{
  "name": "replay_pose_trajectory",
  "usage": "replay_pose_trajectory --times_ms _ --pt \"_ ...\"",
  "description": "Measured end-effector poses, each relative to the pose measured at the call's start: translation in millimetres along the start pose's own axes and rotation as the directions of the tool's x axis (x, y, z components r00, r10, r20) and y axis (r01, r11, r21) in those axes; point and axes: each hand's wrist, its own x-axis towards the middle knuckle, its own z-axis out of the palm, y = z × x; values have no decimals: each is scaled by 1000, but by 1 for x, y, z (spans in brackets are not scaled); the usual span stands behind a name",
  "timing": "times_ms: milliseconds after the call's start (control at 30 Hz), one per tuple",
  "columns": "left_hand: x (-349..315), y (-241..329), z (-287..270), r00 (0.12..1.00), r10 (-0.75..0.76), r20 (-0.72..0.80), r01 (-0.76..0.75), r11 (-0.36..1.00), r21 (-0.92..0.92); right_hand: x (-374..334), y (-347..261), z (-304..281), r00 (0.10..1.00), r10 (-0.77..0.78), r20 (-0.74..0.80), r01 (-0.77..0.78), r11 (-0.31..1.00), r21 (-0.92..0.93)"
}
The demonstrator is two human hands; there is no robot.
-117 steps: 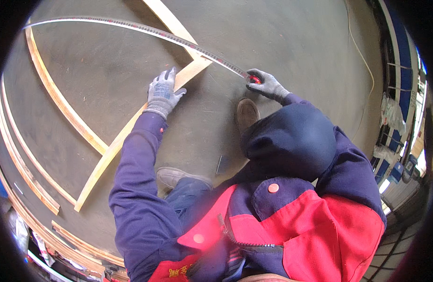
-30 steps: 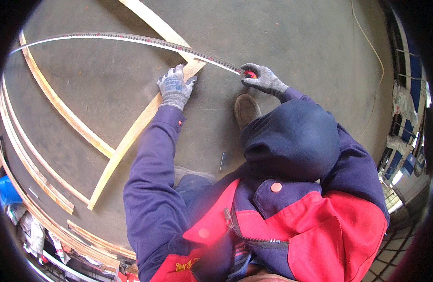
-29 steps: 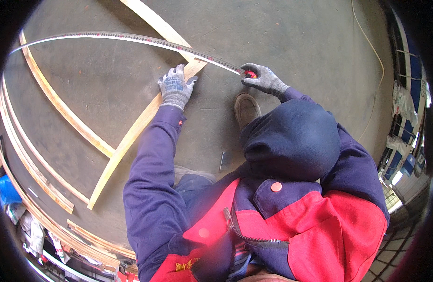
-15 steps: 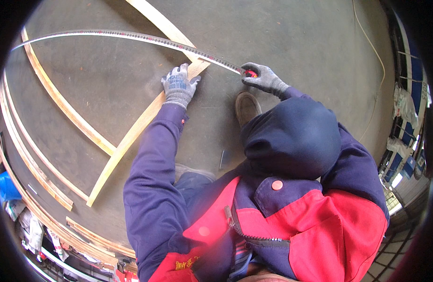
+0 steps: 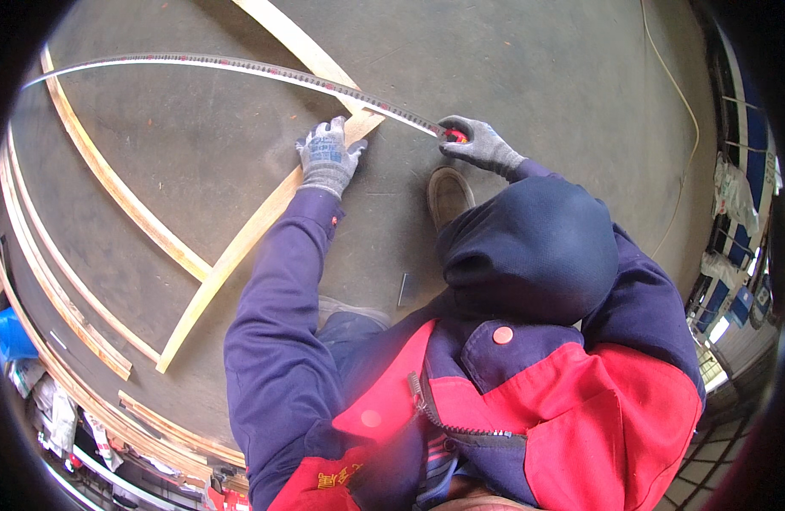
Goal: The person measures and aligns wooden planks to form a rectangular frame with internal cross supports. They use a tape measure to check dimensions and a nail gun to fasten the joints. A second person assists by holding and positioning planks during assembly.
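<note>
My right hand [image 5: 484, 148], in a grey glove, is closed around a red and black tape measure [image 5: 454, 135]. The white blade [image 5: 264, 70] runs out from it to the left in a long span, passing over the corner of a wooden frame. My left hand [image 5: 327, 157], gloved in grey with blue print, grips a pale wooden strip [image 5: 256, 223] near its upper end, just below that corner. A second strip [image 5: 303, 47] meets it there from the far side. Another strip [image 5: 124, 196] joins it lower down. The far end of the blade is too small to make out.
Loose wooden strips [image 5: 64, 307] lie on the grey floor at left, with more boards [image 5: 179, 430] at lower left. A blue container [image 5: 14, 335] stands at the left edge. A thin cable [image 5: 684, 98] runs along the right. My shoe [image 5: 450, 196] is near my right hand.
Almost nothing differs. My left hand and the frame corner have shifted very slightly to the right, while the tape measure stays extended in my right hand.
</note>
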Motion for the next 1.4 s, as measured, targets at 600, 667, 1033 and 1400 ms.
replay_pose_trajectory --times_ms 600,667,1033,1400 --pt "0 -1 3 1000 12 -12 -12 1000 -7 0 -2 0 1000 27 -9 -27 999 -19" --pt "1 -1 3 1000 8 -23 -8 1000 -4 0 -2 0 1000 12 -14 -13 1000 -26" --pt "-2 3 5 997 1 -73 3 998 56 -3 -13 1 999 26 -28 -28 997 -70" --pt "-14 -9 -41 948 180 -262 -202 977 -61 -2 -20 -4 997 -83 6 83 994 -74"
